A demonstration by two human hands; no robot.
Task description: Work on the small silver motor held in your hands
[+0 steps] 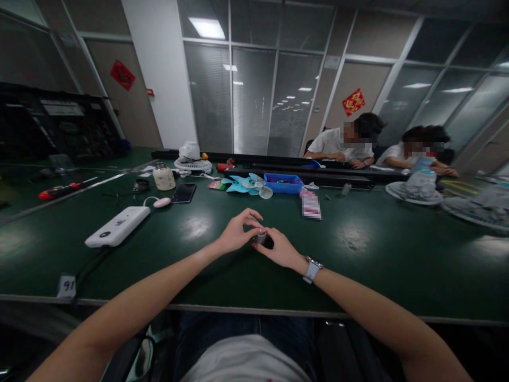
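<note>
A small grey cylindrical part [260, 238], its kind too small to make out, stands upright at the middle of the green table. My right hand [281, 249] closes on it from the right, thumb low at its near side and forefinger at its top. From the left, my left hand [238, 232] arches over it with bent fingers; the thumb tip meets the top of the part and the upper fingers stay raised. The fingertips partly cover the part.
Behind the hands lie light-blue fan blades [242, 183], a blue basket [283, 183] and a pink-and-white packet [310, 205]. Leftward are a white power strip [119, 225], phone [184, 193], cream bottle [163, 176] and screwdriver [59, 191]. Fan parts [415, 188] stand right, near co-workers [340, 146].
</note>
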